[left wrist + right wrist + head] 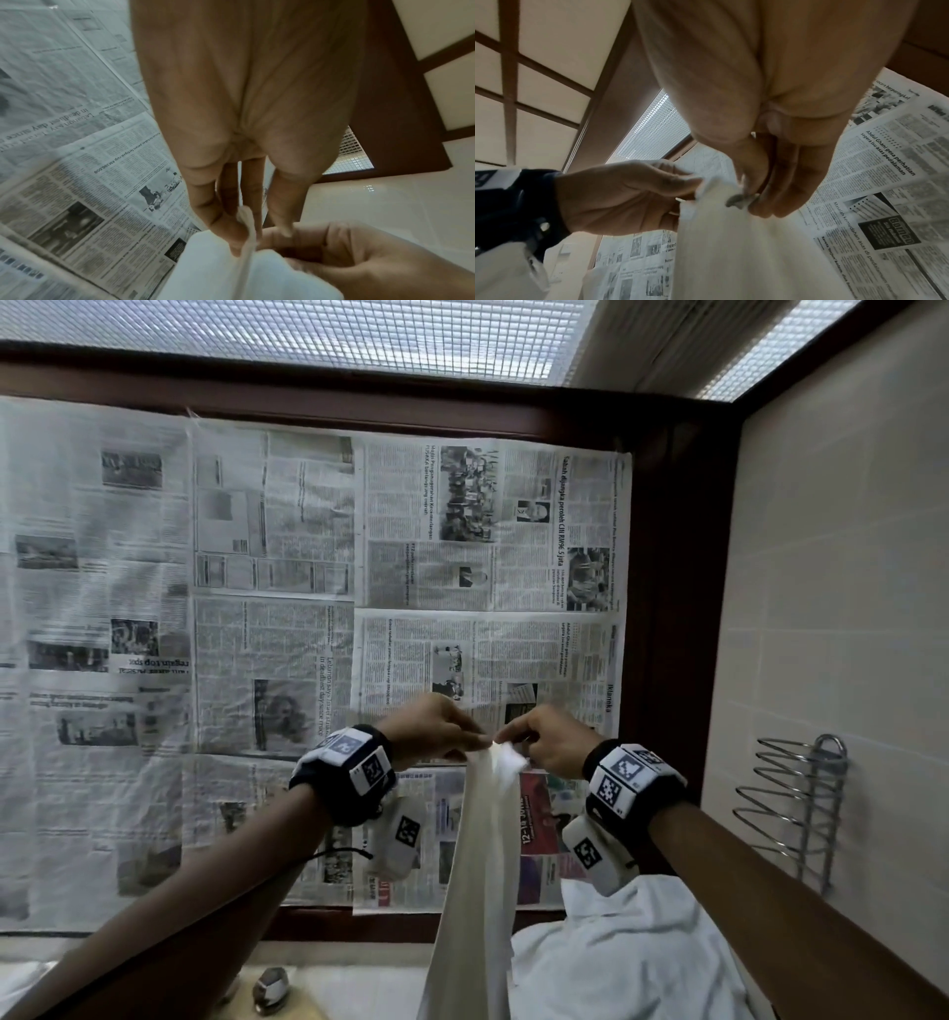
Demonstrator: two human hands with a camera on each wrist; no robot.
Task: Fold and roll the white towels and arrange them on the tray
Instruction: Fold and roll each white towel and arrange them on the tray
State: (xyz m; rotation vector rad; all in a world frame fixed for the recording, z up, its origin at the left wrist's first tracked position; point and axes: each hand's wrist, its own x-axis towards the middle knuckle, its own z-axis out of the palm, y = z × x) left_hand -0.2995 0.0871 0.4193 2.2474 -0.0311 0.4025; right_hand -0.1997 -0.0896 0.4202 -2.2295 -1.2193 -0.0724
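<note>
Pale countertop shows only at the bottom edge of the head view, so the desk (359,988) is barely seen, and no tray is in view. Nearest, one rumpled heap of white cloth (631,963) lies low on the right — probably towels waiting. Above it hangs one long white towel (477,891), lifted so it drops straight for folding. Two hands meet at its top edge: the left hand (436,729) and the right hand (549,742) each pinch a corner, close together. Behind — a window papered with newspaper sheets (308,608).
</note>
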